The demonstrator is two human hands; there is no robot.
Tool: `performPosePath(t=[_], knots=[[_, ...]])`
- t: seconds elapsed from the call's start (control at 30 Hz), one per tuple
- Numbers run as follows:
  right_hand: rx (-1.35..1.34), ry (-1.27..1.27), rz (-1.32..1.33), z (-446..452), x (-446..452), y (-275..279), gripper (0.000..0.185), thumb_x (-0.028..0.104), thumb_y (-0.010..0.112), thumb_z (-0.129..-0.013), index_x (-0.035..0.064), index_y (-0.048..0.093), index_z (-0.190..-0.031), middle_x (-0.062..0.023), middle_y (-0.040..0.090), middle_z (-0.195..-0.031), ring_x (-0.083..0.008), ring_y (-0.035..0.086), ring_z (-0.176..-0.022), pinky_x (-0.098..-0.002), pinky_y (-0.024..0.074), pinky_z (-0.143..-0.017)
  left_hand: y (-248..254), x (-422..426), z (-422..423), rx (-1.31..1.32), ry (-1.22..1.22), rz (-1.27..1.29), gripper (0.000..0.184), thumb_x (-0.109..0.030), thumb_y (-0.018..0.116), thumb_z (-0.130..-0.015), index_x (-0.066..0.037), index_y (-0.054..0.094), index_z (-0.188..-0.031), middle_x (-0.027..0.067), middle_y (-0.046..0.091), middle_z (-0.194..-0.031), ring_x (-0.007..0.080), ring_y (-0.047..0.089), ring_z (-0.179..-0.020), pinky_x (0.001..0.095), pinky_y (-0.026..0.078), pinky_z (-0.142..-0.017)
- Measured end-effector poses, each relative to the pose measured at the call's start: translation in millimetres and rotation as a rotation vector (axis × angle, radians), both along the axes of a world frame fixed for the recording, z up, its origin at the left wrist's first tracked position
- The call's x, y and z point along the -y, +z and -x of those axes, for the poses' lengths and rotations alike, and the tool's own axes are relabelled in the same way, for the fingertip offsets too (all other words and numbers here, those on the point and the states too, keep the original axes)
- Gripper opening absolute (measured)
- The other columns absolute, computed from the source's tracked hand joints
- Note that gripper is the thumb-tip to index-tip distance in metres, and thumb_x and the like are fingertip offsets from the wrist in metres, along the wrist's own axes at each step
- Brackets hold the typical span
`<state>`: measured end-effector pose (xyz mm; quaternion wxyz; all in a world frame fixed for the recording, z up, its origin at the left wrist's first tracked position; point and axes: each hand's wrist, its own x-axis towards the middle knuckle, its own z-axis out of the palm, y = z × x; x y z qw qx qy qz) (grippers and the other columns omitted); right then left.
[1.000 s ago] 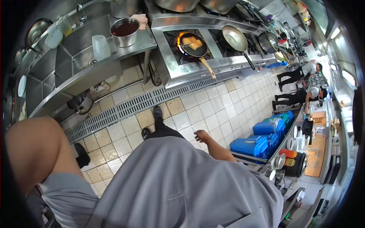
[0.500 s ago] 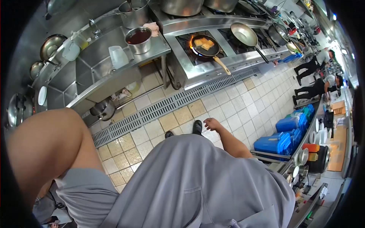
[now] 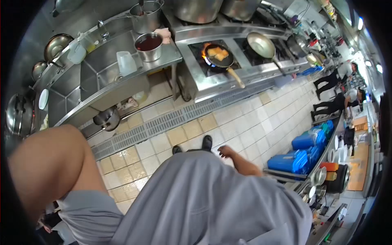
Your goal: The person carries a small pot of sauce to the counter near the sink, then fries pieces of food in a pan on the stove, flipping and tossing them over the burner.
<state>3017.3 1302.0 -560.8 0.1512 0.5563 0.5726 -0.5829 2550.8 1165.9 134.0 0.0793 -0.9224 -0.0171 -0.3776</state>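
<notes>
My right hand (image 3: 224,151) hangs beside my grey apron (image 3: 196,192), near my dark shoes. Its fingers are loosely bent and a little blurred; I see no object in them. Some white shows around this hand, and I cannot tell whether it is cloth or bright floor. My left arm (image 3: 53,159) is bent at the far left, with its hand out of sight. Ahead, a frying pan (image 3: 223,59) with golden-brown pieces of food (image 3: 217,53) sits over a burner, flames at its left edge. A second, light metal pan (image 3: 261,45) rests on the neighbouring burner.
A steel sink (image 3: 100,73) stands left of the stove, with a pot of dark liquid (image 3: 148,48) on its ledge. A floor grate (image 3: 163,124) runs along the stove's front. Blue bins (image 3: 288,163) stand to the right; two people (image 3: 337,102) are farther off.
The view has shifted slightly. My right hand has moved a little lower beside the apron, and my left arm stays bent. The pans remain on their burners.
</notes>
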Motion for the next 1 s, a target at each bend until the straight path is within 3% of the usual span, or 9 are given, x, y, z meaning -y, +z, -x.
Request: performPosePath(t=[0.03, 0.07, 0.17, 0.23, 0.27, 0.7, 0.8, 0.9, 1.0], knots=[[-0.003, 0.456, -0.173, 6, 1, 20, 0.028, 0.023, 0.048, -0.086, 0.0058, 0.06, -0.105, -0.0106, 0.068, -0.089, -0.0189, 0.064, -0.06, -0.0366, 0.0508, -0.048, 1, 4, -1, 0.002, -0.013, -0.009, 0.017, -0.025, 0.051, -0.085, -0.008, 0.054, -0.084, 0.0054, 0.054, -0.085, 0.0162, 0.048, -0.079, 0.0302, 0.037, -0.069], [0.149, -0.191, 0.081, 9, 9, 42, 0.028, 0.023, 0.048, -0.086, 0.0047, 0.06, -0.104, -0.0124, 0.067, -0.088, -0.0203, 0.064, -0.062, -0.0363, 0.0502, -0.047, 0, 7, 1, -0.002, -0.007, -0.014, 0.016, -0.024, 0.051, -0.085, -0.008, 0.054, -0.084, 0.0053, 0.054, -0.085, 0.0161, 0.048, -0.078, 0.0301, 0.037, -0.068], [0.133, -0.288, 0.099, 2, 9, 34, 0.033, 0.027, 0.049, -0.086, 0.0059, 0.058, -0.11, -0.0137, 0.067, -0.093, -0.0228, 0.065, -0.068, -0.0358, 0.0488, -0.05, 5, 9, -1, -0.017, 0.011, -0.008, 0.016, -0.024, 0.051, -0.085, -0.009, 0.054, -0.084, 0.005, 0.054, -0.083, 0.0156, 0.048, -0.077, 0.03, 0.037, -0.067], [0.107, -0.29, 0.091, 8, 2, 41, 0.035, 0.029, 0.049, -0.087, 0.0065, 0.057, -0.112, -0.0133, 0.066, -0.095, -0.0226, 0.065, -0.068, -0.0354, 0.0485, -0.051, 8, 13, -5, -0.044, 0.033, 0.0, 0.016, -0.024, 0.052, -0.085, -0.009, 0.054, -0.083, 0.0048, 0.054, -0.083, 0.0153, 0.048, -0.076, 0.0299, 0.037, -0.066], [0.125, -0.285, 0.091, 12, 0, 47, 0.034, 0.032, 0.05, -0.087, 0.0088, 0.058, -0.111, -0.0127, 0.065, -0.098, -0.022, 0.064, -0.075, -0.0367, 0.0494, -0.059, 9, 13, -4, -0.048, 0.04, 0.003, 0.015, -0.024, 0.052, -0.085, -0.009, 0.054, -0.083, 0.0047, 0.054, -0.082, 0.0152, 0.048, -0.075, 0.0298, 0.037, -0.066], [0.036, -0.08, -0.054, 46, -22, 36, 0.035, 0.035, 0.049, -0.088, 0.0079, 0.061, -0.107, -0.0116, 0.066, -0.092, -0.0201, 0.064, -0.069, -0.0309, 0.048, -0.049, 8, 26, -7, -0.009, 0.007, -0.057, 0.013, -0.023, 0.052, -0.085, -0.01, 0.053, -0.082, 0.0033, 0.054, -0.077, 0.0132, 0.048, -0.069, 0.0291, 0.037, -0.06], [-0.005, -0.156, -0.008, 41, -18, 40, 0.037, 0.035, 0.051, -0.086, 0.0065, 0.059, -0.109, -0.012, 0.065, -0.091, -0.0206, 0.064, -0.067, -0.0316, 0.0478, -0.05, 10, 23, 4, 0.042, 0.006, -0.039, 0.013, -0.022, 0.052, -0.085, -0.01, 0.053, -0.082, 0.003, 0.054, -0.076, 0.0128, 0.048, -0.067, 0.029, 0.037, -0.059], [0.04, -0.163, 0.004, 38, -12, 38, 0.036, 0.034, 0.051, -0.086, 0.0063, 0.059, -0.106, -0.0111, 0.065, -0.089, -0.0199, 0.063, -0.066, -0.032, 0.0471, -0.049, -8, 0, 34, 0.377, 0.117, 0.093, 0.012, -0.022, 0.052, -0.085, -0.01, 0.053, -0.082, 0.0026, 0.054, -0.075, 0.0123, 0.048, -0.066, 0.0288, 0.038, -0.058], [0.042, -0.001, -0.088, 35, -12, 22, 0.034, 0.035, 0.051, -0.086, 0.0065, 0.06, -0.102, -0.0104, 0.065, -0.085, -0.0192, 0.062, -0.063, -0.0307, 0.0459, -0.047, -102, -64, 59, 1.101, 0.364, 0.531, 0.012, -0.022, 0.052, -0.084, -0.011, 0.053, -0.082, 0.0023, 0.054, -0.073, 0.0119, 0.048, -0.064, 0.0287, 0.038, -0.056]])
